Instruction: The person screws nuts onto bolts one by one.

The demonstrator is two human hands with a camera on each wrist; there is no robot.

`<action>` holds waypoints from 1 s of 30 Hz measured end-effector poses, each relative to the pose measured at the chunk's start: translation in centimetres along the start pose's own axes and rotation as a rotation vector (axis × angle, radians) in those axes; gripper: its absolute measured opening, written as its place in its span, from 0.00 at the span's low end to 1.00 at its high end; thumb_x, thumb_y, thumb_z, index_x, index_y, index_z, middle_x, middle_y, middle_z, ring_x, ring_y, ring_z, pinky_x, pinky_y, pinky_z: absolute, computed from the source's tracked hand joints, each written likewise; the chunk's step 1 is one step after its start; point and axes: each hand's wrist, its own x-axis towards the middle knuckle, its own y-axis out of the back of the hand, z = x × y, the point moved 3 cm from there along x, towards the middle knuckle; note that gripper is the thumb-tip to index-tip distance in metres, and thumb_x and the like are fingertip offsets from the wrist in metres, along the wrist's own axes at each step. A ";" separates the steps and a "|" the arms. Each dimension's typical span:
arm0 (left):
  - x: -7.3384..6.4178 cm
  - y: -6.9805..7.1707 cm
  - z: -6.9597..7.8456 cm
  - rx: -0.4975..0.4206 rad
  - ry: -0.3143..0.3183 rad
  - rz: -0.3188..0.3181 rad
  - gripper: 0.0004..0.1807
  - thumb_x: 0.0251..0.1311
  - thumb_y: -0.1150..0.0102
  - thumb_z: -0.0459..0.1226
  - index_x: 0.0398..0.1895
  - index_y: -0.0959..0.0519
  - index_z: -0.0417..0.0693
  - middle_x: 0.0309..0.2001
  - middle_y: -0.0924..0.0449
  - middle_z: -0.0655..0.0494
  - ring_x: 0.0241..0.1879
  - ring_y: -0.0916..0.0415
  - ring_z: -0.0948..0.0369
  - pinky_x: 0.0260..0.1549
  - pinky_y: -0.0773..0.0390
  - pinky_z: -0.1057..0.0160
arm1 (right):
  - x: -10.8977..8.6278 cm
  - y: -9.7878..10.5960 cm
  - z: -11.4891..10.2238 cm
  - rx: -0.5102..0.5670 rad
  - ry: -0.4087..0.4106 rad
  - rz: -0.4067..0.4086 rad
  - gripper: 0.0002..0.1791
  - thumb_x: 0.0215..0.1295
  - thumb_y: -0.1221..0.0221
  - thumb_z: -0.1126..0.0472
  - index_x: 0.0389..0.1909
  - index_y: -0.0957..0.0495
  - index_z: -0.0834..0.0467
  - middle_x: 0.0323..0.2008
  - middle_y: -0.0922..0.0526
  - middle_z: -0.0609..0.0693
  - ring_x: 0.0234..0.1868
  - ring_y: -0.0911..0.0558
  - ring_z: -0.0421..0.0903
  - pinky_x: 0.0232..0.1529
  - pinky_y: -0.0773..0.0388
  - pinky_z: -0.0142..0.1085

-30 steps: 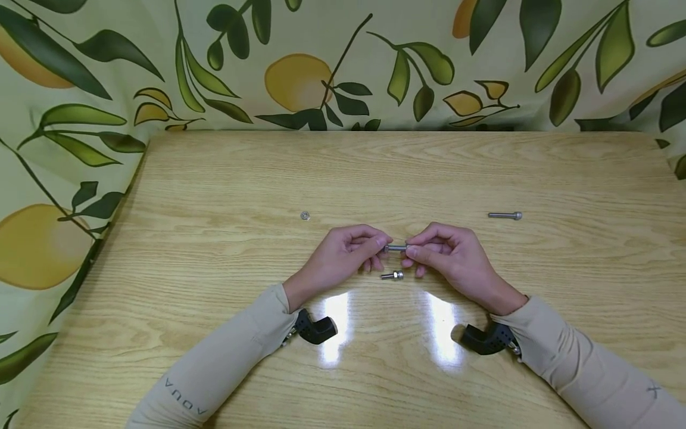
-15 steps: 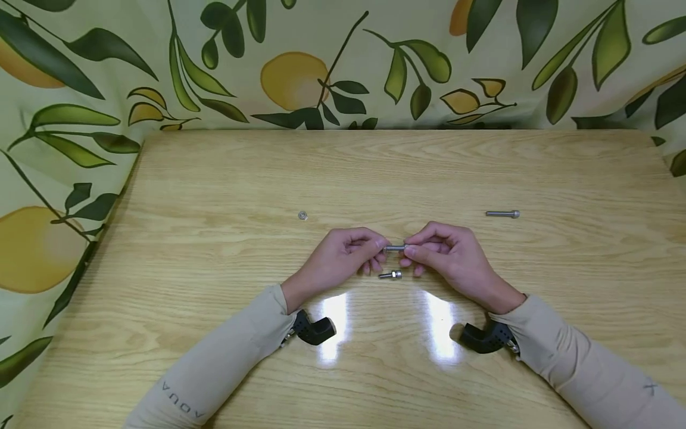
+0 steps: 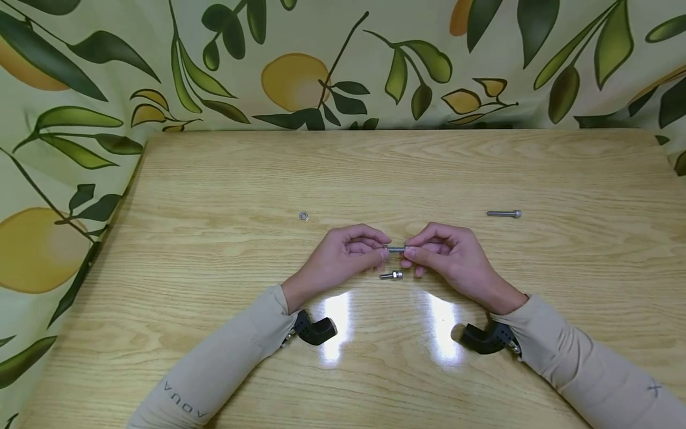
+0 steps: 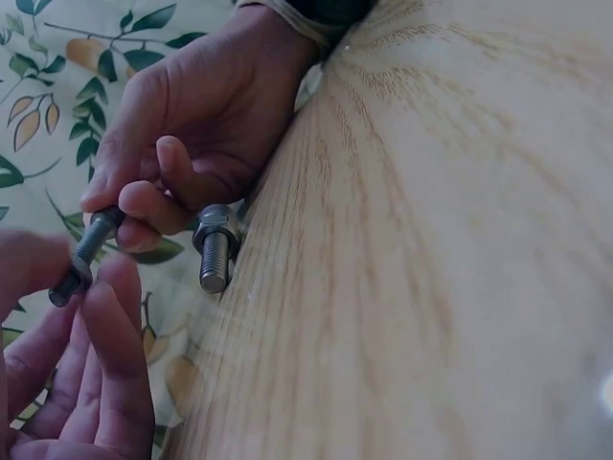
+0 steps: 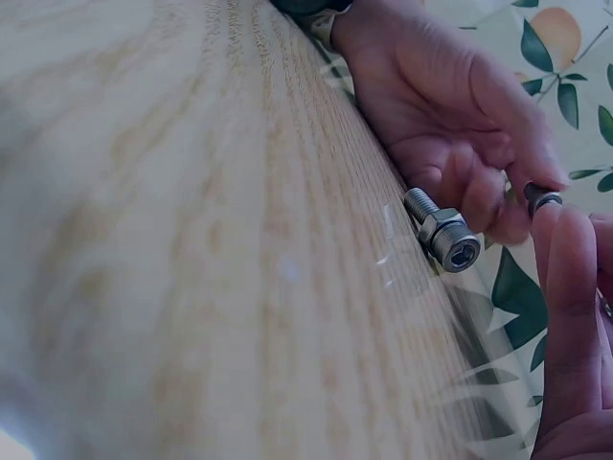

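Between the two hands, above the table, a socket-head bolt (image 3: pixel 396 249) lies level. Thumb and forefinger of my right hand (image 3: pixel 452 253) pinch its head end. At the threaded end, my left hand (image 3: pixel 348 253) has its thumb and fingers around a hex nut (image 4: pixel 80 268), which sits on the thread near the tip in the left wrist view; the thumb is blurred there. Just below the hands on the table lies a second, shorter-looking bolt (image 3: pixel 391 275) with a nut run up against its head. The right wrist view shows its hex socket.
A loose nut (image 3: pixel 303 216) lies on the wooden table (image 3: pixel 257 173) left of the hands, farther back. Another socket-head bolt (image 3: pixel 504 214) lies at the right. Black wrist cameras (image 3: pixel 316 330) hang under both sleeves. A fruit-patterned cloth (image 3: pixel 225 89) runs along the back and left edges.
The left thumb has slid down and slightly right against the forefinger at the bolt's threaded end. The right hand stays nearly still on the bolt's head.
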 end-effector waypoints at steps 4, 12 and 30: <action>-0.1 0.0 0.0 0.024 0.015 0.014 0.18 0.57 0.31 0.43 0.49 0.19 0.49 0.39 0.13 0.51 0.36 0.15 0.62 0.40 0.15 0.63 | 0.0 0.0 0.0 0.001 -0.003 0.001 0.07 0.65 0.39 0.66 0.40 0.23 0.67 0.32 0.11 0.54 0.33 0.11 0.44 0.29 0.15 0.37; 0.0 -0.1 0.0 -0.003 0.006 -0.002 0.12 0.64 0.38 0.42 0.45 0.18 0.45 0.37 0.14 0.47 0.32 0.16 0.61 0.36 0.15 0.60 | 0.0 0.0 0.0 -0.006 0.004 -0.002 0.07 0.65 0.39 0.66 0.40 0.23 0.66 0.32 0.10 0.51 0.34 0.11 0.42 0.29 0.15 0.37; 0.0 0.1 0.0 0.007 -0.001 0.017 0.15 0.61 0.35 0.42 0.49 0.19 0.48 0.39 0.14 0.50 0.35 0.16 0.62 0.37 0.16 0.67 | 0.0 0.0 0.0 -0.016 0.006 -0.001 0.07 0.65 0.39 0.66 0.41 0.23 0.66 0.31 0.10 0.52 0.32 0.11 0.44 0.29 0.15 0.37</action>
